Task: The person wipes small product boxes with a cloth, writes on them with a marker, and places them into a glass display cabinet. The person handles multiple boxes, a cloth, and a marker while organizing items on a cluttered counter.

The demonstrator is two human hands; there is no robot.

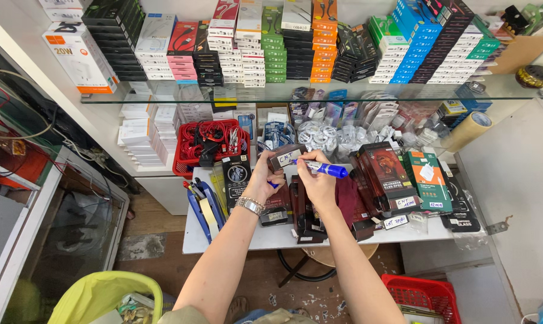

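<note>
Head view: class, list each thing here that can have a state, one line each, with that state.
Blue marker: uncapped, tip on the label.
Small dark box: held tilted, white label written on.
Red basket of cables: full.
Tape roll: lying on its side.
Yellow-green bin: open, partly filled.

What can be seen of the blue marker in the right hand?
The blue marker is a plastic-looking pen with a blue barrel and a white section near its tip. It lies nearly level, tip pointing left onto the white label of the small dark box held by the left hand. The right hand grips it from below.
</note>
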